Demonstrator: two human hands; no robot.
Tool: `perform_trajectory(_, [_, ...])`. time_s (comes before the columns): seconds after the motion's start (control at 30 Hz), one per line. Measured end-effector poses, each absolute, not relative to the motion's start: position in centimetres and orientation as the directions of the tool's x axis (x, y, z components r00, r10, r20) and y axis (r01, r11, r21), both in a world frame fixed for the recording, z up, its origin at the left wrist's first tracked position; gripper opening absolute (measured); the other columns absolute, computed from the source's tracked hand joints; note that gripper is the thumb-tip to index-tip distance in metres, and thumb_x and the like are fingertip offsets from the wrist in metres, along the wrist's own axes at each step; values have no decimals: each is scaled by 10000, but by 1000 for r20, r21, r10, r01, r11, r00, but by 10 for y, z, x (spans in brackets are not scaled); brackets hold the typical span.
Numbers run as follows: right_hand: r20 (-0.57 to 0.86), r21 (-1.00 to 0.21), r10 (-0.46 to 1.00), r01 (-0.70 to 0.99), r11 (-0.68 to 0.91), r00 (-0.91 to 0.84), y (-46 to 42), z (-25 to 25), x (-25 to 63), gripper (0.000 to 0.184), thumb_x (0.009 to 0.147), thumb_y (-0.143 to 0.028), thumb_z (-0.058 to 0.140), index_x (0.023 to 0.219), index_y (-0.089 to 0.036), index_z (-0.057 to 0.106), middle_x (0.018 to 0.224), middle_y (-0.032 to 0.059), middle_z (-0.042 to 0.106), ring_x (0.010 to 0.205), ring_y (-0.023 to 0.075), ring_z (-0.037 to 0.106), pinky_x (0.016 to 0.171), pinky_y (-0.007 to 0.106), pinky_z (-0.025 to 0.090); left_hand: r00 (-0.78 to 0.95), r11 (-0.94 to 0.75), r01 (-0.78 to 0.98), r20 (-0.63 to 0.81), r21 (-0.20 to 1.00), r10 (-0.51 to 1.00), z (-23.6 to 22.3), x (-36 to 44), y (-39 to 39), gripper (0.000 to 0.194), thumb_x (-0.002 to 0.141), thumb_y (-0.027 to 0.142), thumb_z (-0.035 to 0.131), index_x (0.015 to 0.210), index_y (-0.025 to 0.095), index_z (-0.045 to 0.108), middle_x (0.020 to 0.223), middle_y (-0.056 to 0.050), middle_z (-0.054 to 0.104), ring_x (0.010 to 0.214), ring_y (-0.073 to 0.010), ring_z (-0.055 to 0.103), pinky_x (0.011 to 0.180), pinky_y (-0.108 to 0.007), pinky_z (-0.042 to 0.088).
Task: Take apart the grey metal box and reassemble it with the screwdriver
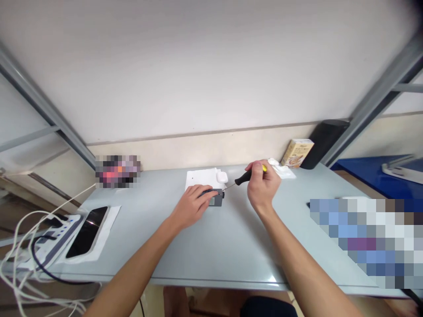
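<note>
My left hand [194, 204] lies over a small dark grey box-shaped device [218, 201] on the table, its fingers closed on the device's top and side. A pale patch like a small screen or label shows on the near face. In my right hand [262, 187] is a screwdriver [243, 177] with a black and yellow handle, gripped in a fist. Its thin shaft slants down to the left, and the tip meets the right end of the device; the exact contact point is too small to tell. Behind the device are a white sheet [200, 177] and a small white case [222, 177].
A phone [88, 231] and a power strip [62, 233] with tangled white cables [20, 259] occupy the left side. At the back right stand a yellowish carton [296, 153], a black cylinder [325, 143] and crumpled white tissue [284, 171]. Blurred items cover the right end.
</note>
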State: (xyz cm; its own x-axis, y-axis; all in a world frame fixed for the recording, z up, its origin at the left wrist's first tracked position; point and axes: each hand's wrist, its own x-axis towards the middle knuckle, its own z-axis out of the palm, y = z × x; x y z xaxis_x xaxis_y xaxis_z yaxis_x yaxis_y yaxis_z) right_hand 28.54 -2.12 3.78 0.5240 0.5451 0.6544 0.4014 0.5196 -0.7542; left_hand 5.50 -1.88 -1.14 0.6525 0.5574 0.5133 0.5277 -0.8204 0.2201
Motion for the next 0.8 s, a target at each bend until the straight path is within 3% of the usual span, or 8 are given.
perform_trajectory(0.67, [650, -759, 569, 396, 516, 504, -21, 40, 287, 442, 1005, -512, 501, 680, -223, 582, 624, -10, 542, 546, 134, 483, 539, 273, 388, 660, -822, 537, 513, 189, 549, -9, 57, -20, 377, 1091, 177, 399, 1388, 269, 610, 1333, -94, 672, 1156, -231, 622, 1022, -426, 490])
perform_trajectory(0.8, [648, -761, 659, 324, 562, 381, -20, 40, 288, 387, 1023, -526, 514, 831, -217, 645, 698, -8, 566, 566, 132, 511, 552, 275, 411, 666, -830, 535, 525, 159, 530, -12, 57, -18, 380, 1085, 159, 405, 1385, 270, 610, 1335, -90, 673, 1158, -226, 620, 1014, -421, 499])
